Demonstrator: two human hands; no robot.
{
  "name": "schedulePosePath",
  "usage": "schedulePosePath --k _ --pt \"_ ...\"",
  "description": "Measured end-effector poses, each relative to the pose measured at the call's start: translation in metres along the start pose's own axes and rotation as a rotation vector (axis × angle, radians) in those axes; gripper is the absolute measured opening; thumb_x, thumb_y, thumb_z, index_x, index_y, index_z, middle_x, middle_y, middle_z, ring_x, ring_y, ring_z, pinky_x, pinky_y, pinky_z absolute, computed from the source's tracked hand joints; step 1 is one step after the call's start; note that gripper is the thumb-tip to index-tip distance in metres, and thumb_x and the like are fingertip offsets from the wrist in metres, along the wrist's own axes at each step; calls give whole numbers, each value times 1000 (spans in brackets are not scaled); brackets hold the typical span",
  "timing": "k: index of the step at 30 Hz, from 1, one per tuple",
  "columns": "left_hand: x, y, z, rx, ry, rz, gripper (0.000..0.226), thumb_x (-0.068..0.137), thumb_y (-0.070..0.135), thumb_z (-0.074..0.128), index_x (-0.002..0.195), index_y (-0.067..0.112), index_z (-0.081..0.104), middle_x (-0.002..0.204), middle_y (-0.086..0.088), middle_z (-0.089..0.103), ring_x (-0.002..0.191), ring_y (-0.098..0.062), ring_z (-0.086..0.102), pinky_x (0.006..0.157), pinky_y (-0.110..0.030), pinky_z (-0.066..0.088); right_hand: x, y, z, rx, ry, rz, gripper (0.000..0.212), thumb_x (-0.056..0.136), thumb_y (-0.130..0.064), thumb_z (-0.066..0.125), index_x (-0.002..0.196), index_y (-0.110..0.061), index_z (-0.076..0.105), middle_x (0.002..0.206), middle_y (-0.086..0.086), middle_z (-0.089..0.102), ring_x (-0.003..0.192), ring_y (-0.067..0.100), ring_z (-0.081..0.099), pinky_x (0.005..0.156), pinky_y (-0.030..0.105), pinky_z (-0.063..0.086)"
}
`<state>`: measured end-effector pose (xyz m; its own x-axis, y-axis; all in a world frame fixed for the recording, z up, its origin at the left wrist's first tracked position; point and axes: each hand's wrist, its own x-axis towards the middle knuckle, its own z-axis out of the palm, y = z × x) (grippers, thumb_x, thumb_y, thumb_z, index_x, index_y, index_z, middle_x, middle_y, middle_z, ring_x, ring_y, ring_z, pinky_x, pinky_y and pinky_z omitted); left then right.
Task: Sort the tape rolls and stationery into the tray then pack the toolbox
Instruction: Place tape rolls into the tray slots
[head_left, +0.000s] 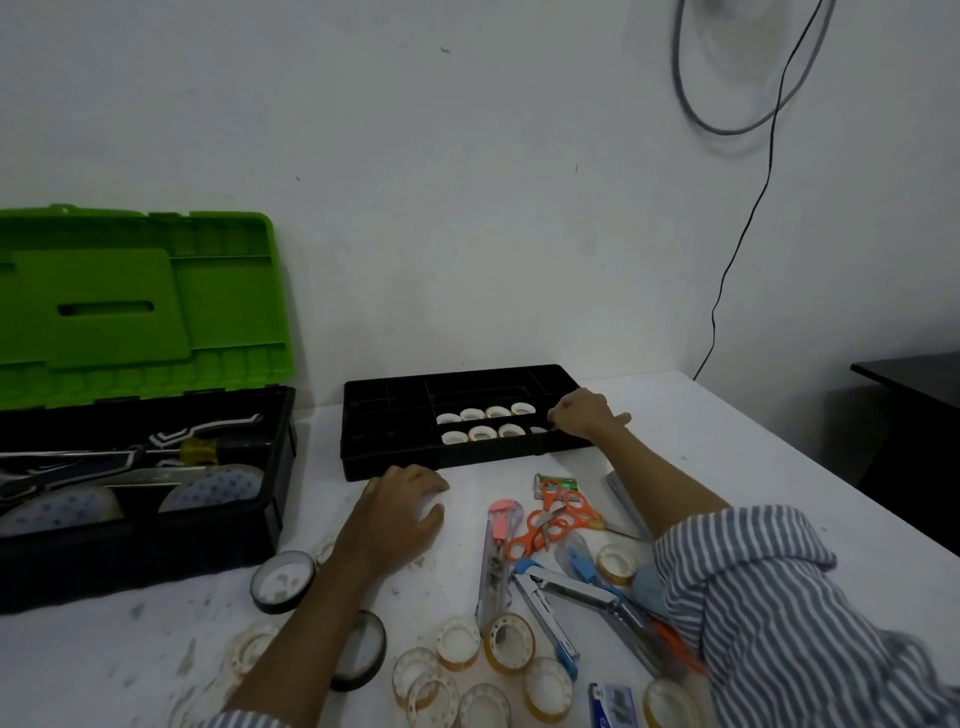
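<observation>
1. At 6 o'clock, nearest the person, loose clear tape rolls (509, 642) lie scattered on the desk (727, 467). A stapler (571, 592), a box cutter (496, 551) and orange scissors (550, 519) lie just beyond them.
2. The left hand (400, 512) lies flat on the desk, fingers relaxed and holding nothing. Black tape rolls (283, 581) sit at its 7 o'clock.
3. The black tray (389, 447) stands at 12 o'clock. Small white rolls (480, 432) sit in two rows in its middle compartments.
4. The right hand (584, 418) is at the tray's right end, fingers curled down by the last roll. Whether it grips that roll cannot be told.
5. At 9 o'clock, the toolbox (145, 519) stands with its green lid (130, 301) raised and a screwdriver (202, 449) inside.
</observation>
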<state>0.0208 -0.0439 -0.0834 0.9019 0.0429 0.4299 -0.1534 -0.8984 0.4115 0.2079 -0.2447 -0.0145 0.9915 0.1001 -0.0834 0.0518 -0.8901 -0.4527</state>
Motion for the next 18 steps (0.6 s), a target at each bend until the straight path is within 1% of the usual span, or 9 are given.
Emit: schedulePosePath --k 2,4,7,9,10,11,12,15,18 --pt "-1 1 -1 -3 -2 2 48 77 46 38 112 23 60 116 10 57 104 -3 43 96 -26 34 -3 5 -3 49 -18 -51 30 90 -27 47 112 -16 64 123 5 59 121 27 46 105 48 18" --pt "-2 2 -2 10 -18 9 60 72 56 32 114 23 59 116 12 55 103 -1 41 93 -22 31 -9 8 -6 74 2 -109 25 92 -29 48 106 -19 67 117 1 64 118 25 49 103 45 21" --pt "-2 2 -3 34 -19 29 64 70 59 33 114 22 59 116 11 56 103 -3 44 89 -21 30 -19 12 -10 63 101 -210 16 87 -26 54 93 -26 69 105 -5 68 106 19 55 94 39 30" --pt "-3 3 -3 56 -6 49 62 71 58 35 113 20 61 113 9 59 101 -8 48 87 -23 34 -22 21 -12 133 64 -312 7 84 -20 62 85 -21 69 95 -3 68 97 17 58 90 35 40" --pt "-3 2 -3 73 6 68 59 73 56 37 111 19 62 111 8 60 99 -10 50 84 -24 36 -23 25 -13 176 27 -380 2 81 -16 67 81 -16 68 89 -1 67 90 17 60 83 25 46" --pt "-4 4 -2 94 19 99 55 74 54 38 108 18 63 107 6 63 95 -11 53 81 -24 38 -28 30 -15 196 9 -445 4 79 -13 71 78 -13 67 82 -2 64 81 15 59 72 14 45" --pt "-4 5 -2 121 28 131 51 76 51 39 106 18 64 104 5 65 91 -12 55 78 -23 39 -32 34 -18 196 4 -495 8 77 -12 73 76 -12 65 76 -4 61 72 12 56 62 7 42" --pt "-5 8 -4 175 35 185 40 78 46 42 97 19 65 93 6 67 80 -10 59 68 -17 40 -43 43 -27 170 -77 -516 18 78 -18 74 66 -17 61 69 -6 58 60 3 49 54 6 38" --pt "-6 13 -7 188 31 192 35 79 44 43 86 19 67 82 5 67 70 -8 58 62 -5 29 -54 49 -39 72 -290 -448 18 78 -24 74 63 -20 65 66 -2 60 56 6 47 52 16 37"
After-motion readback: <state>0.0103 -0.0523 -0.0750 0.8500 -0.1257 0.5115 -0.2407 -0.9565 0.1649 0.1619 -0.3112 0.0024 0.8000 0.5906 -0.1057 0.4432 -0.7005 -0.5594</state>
